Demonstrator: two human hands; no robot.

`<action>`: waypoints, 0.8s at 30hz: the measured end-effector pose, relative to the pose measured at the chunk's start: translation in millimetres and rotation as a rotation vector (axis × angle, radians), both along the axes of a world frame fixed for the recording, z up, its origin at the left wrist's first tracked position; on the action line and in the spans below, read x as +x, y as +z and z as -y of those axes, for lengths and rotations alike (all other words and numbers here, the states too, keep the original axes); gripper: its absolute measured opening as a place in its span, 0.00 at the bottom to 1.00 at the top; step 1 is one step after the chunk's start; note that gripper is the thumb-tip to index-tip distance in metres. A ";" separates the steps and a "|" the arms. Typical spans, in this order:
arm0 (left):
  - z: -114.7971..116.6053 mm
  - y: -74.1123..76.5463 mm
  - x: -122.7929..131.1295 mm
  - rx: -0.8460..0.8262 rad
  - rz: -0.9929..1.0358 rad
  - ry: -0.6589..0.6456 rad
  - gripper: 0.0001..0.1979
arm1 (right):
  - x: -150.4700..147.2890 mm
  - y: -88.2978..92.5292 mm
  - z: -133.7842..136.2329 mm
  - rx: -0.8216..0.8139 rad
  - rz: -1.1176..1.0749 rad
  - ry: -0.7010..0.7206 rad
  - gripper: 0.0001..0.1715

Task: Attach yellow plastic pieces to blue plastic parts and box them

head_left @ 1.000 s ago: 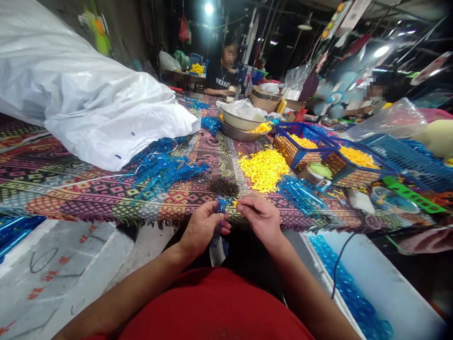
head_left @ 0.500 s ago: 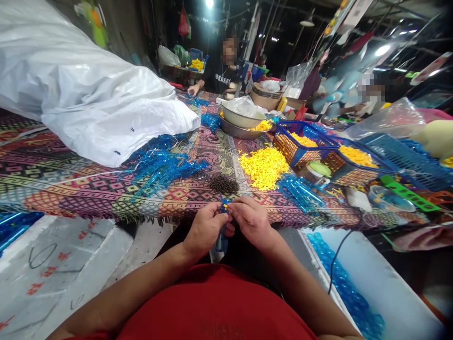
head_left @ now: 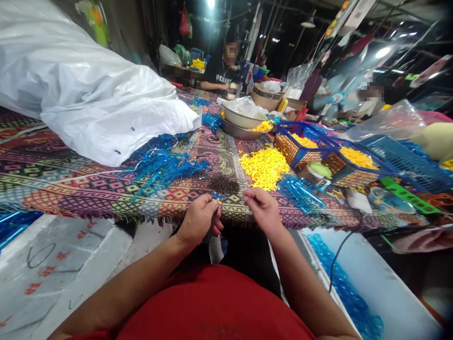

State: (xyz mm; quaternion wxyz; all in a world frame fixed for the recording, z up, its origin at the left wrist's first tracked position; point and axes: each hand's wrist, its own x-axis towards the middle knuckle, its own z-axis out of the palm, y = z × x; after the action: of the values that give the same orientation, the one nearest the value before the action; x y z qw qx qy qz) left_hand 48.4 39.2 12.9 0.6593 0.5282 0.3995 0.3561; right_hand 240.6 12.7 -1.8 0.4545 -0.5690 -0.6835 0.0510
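- A big white sack [head_left: 88, 94] of thin, creased plastic sheet slumps on the far left of the bench [head_left: 53, 184], which is covered by a woven cloth in a small geometric pattern.
- Just right of the sack lies a loose tangle of clear blue plastic pieces [head_left: 163, 167], glossy and spiky.
- The left hand [head_left: 200, 219] rests at the near edge of the bench. Its fingers are curled tight around a small blue piece [head_left: 216, 198] with a yellow spot, which peeps out at the fingertips.
- Just beyond the two hands sits a dark heap [head_left: 224, 185] of tiny grainy bits.
- The right hand [head_left: 262, 210] is held just apart from the left, thumb and forefinger drawn narrow. It is too small to tell whether they pinch anything.
- Beyond it spreads a yellow heap [head_left: 264, 167] of small blocky plastic parts.
- A dull metal bowl [head_left: 237, 133] farther back holds more yellow parts, with a second bowl nested in it.
- A blue basket [head_left: 304, 146] of lattice plastic holds yellow parts, and so does the second basket [head_left: 354, 171] to its right.
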 end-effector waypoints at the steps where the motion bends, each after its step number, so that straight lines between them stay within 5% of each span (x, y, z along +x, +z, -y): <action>1: -4.4 -0.1 -1.7 0.004 0.033 0.034 0.09 | 9.2 -3.0 -4.7 -0.037 0.037 -0.054 0.05; 6: -25.7 -6.7 -6.5 0.065 0.106 0.162 0.10 | 28.5 -17.3 -21.8 -0.184 0.280 -0.073 0.09; 20: -38.3 -22.5 -8.5 0.029 0.098 0.146 0.10 | -21.4 -10.9 -38.5 -0.225 0.622 0.014 0.12; 24: -38.9 -23.4 -8.9 0.034 0.104 0.142 0.10 | -20.2 -13.8 -40.4 -0.230 0.565 0.043 0.11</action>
State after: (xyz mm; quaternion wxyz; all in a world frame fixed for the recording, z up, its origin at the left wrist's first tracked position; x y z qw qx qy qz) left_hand 39.5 78.2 -10.5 0.6434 0.4903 0.3950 0.4355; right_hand 220.4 53.1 -15.6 0.1779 -0.5937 -0.7845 -0.0228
